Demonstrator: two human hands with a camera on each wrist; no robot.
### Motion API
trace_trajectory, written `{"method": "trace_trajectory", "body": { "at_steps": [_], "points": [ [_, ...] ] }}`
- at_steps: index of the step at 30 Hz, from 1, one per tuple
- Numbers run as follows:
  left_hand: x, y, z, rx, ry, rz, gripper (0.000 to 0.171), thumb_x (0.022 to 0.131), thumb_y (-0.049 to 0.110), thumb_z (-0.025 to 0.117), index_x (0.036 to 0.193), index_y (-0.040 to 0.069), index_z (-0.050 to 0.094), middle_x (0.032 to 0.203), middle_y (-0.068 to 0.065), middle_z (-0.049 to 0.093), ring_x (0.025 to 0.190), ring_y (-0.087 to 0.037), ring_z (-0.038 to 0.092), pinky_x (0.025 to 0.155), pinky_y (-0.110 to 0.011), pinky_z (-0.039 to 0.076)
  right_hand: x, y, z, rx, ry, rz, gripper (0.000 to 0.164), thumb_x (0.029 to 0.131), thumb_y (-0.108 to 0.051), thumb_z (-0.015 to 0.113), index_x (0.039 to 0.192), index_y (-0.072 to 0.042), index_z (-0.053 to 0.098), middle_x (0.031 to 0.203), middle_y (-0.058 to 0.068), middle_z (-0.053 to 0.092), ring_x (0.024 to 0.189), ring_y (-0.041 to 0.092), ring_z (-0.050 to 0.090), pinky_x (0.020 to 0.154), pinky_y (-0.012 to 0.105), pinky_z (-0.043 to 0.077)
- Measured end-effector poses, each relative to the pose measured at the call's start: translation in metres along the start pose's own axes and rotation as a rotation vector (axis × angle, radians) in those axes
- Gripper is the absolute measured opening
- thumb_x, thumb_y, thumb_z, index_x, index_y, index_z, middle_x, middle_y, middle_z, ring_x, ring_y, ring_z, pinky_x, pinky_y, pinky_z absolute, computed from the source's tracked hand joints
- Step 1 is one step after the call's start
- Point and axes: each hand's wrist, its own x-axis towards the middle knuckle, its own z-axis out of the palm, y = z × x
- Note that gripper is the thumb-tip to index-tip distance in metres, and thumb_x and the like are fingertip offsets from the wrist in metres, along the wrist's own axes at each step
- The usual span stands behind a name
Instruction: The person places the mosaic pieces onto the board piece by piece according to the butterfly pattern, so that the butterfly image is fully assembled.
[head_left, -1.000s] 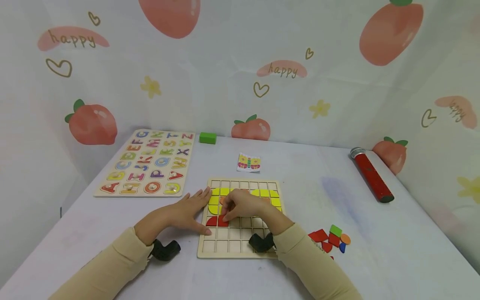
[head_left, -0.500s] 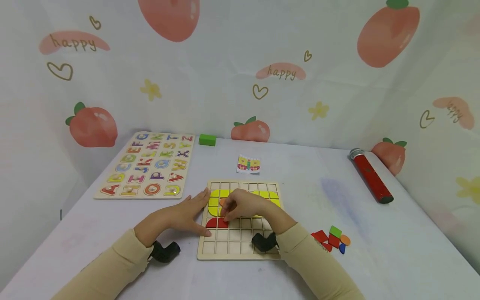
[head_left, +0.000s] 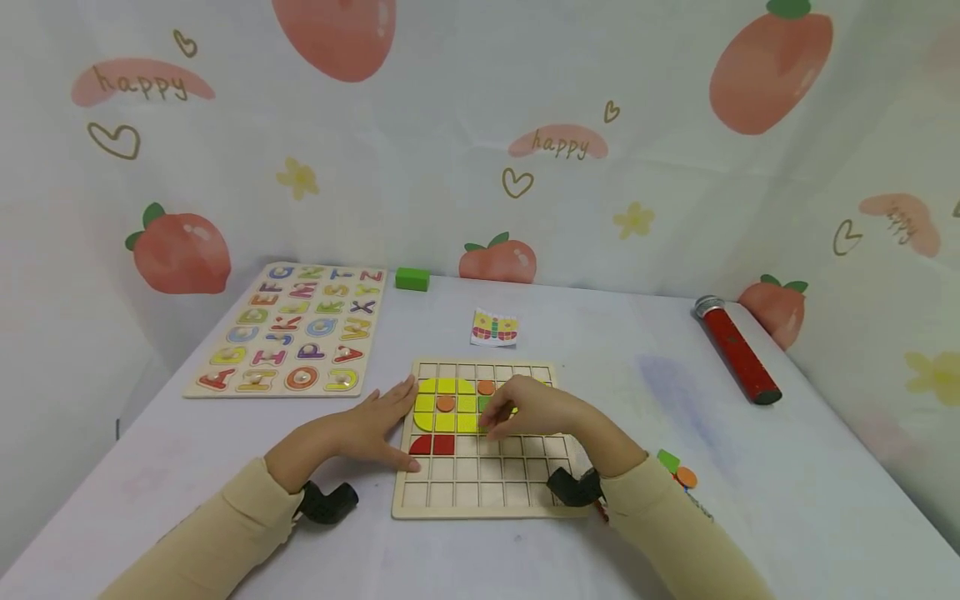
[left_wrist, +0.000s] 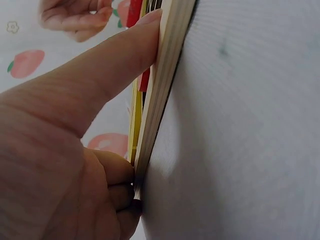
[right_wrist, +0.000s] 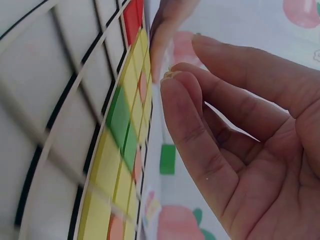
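A wooden grid board (head_left: 480, 512) lies flat in the head view, with yellow tiles (head_left: 446, 422) in its upper rows. Among them sit orange discs (head_left: 446, 404) and green tiles (head_left: 483, 403). A red rounded tile (head_left: 422, 446) and a red square tile (head_left: 444, 445) lie side by side below, at the left. My left hand (head_left: 360, 429) rests on the board's left edge, thumb on the rim in the left wrist view. Over the middle of the board hovers my right hand (head_left: 536, 408), fingers loosely bent. The right wrist view shows nothing between its thumb and fingers.
An alphabet puzzle board (head_left: 285, 333) lies at the back left, beside a green block (head_left: 412, 279). Behind the grid is a butterfly picture card (head_left: 495, 327). Loose pieces, including an orange disc (head_left: 686, 477), lie right, partly behind the sleeve. A red microphone (head_left: 738, 350) lies farther right.
My right hand has let go of the red square tile and moved to the right, uncovering it and some yellow tiles. My left hand has stayed on the board's edge.
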Motion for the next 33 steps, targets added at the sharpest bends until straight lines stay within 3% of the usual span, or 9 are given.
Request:
{"method": "trace_trajectory", "body": {
  "at_steps": [19, 28, 33],
  "points": [
    [-0.002, 0.0, 0.0, -0.011, -0.018, -0.012, 0.117, 0.068, 0.059, 0.072, 0.15, 0.006, 0.008, 0.158, -0.01, 0.001, 0.146, -0.025, 0.002, 0.118, -0.051, 0.001, -0.083, 0.047, -0.027, 0.036, 0.123, 0.249, 0.022, 0.08, -0.019, 0.072, 0.099, -0.006, 0.072, 0.088, 0.0, 0.067, 0.081, 0.015, 0.057, 0.071, 0.025, 0.051],
    [-0.001, 0.001, -0.001, -0.001, -0.02, -0.007, 0.117, 0.069, 0.058, 0.072, 0.15, 0.005, 0.008, 0.158, -0.01, 0.001, 0.147, -0.025, 0.002, 0.118, -0.051, 0.001, -0.119, 0.065, -0.025, 0.127, 0.139, 0.298, 0.028, 0.081, -0.017, 0.071, 0.103, 0.0, 0.069, 0.094, 0.007, 0.067, 0.083, 0.018, 0.057, 0.067, 0.022, 0.053],
    [-0.001, 0.001, -0.001, -0.011, -0.019, -0.009, 0.117, 0.069, 0.057, 0.073, 0.15, 0.004, 0.008, 0.158, -0.011, 0.001, 0.146, -0.027, 0.002, 0.117, -0.052, 0.0, -0.131, 0.079, -0.023, 0.125, 0.132, 0.361, 0.031, 0.079, -0.017, 0.073, 0.104, 0.0, 0.068, 0.091, 0.005, 0.065, 0.082, 0.017, 0.057, 0.066, 0.023, 0.053]
  ]
}}
